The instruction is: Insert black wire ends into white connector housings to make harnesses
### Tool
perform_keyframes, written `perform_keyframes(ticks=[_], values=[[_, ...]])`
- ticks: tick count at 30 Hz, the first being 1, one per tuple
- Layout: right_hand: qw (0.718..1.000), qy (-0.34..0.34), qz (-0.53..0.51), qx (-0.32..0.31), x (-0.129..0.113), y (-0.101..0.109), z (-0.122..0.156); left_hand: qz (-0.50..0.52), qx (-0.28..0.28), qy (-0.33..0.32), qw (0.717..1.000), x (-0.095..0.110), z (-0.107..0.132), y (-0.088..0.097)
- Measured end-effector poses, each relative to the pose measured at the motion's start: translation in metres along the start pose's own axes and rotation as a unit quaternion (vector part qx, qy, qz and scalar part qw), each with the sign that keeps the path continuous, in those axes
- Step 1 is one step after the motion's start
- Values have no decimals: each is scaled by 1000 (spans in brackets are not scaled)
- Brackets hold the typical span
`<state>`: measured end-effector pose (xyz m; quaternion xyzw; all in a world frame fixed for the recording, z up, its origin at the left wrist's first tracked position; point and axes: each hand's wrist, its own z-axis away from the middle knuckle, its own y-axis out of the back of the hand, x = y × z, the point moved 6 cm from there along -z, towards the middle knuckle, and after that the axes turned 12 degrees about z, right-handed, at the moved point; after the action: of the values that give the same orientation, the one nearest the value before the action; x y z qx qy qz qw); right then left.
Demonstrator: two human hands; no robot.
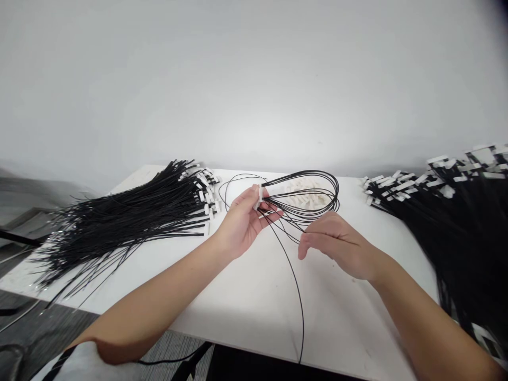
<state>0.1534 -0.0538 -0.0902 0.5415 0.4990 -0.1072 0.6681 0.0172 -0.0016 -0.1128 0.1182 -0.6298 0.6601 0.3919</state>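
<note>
My left hand [243, 222] is raised over the white table [246, 296], its fingers closed on a small white connector [260, 194] with several thin black wires [313, 198] that loop out to the right. My right hand [337, 243] is just right of it with fingers curled, pinching the looped wires near their lower bend. One long black wire [296, 286] hangs from the left hand down past the table's front edge. A small heap of white connectors [305, 196] lies on the table behind the loops.
A big pile of black wires with white tagged ends [130, 217] lies on the table's left side. Another larger black pile [456, 222] covers the right side. A plain grey wall is behind. Dark floor and cables show at lower left.
</note>
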Motion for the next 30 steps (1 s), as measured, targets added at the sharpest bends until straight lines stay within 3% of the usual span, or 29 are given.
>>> perform_keyframes(ticks=[6,12,18,23,26,30], values=[[995,-78,-11,64,10,8,0,-35,-13,-28,999,3,1,-1],[959,-133,215,127,14,15,0,-78,-12,-29,996,1,2,-1],[947,-92,247,182,8,15,-2,-83,-10,-15,996,-2,0,2],[944,-48,280,165,2,12,-3,-82,4,6,997,-2,0,2],[907,-16,377,187,0,12,-2,-87,22,20,996,-2,0,5],[815,20,526,242,-1,11,1,-93,41,34,994,-3,-3,11]])
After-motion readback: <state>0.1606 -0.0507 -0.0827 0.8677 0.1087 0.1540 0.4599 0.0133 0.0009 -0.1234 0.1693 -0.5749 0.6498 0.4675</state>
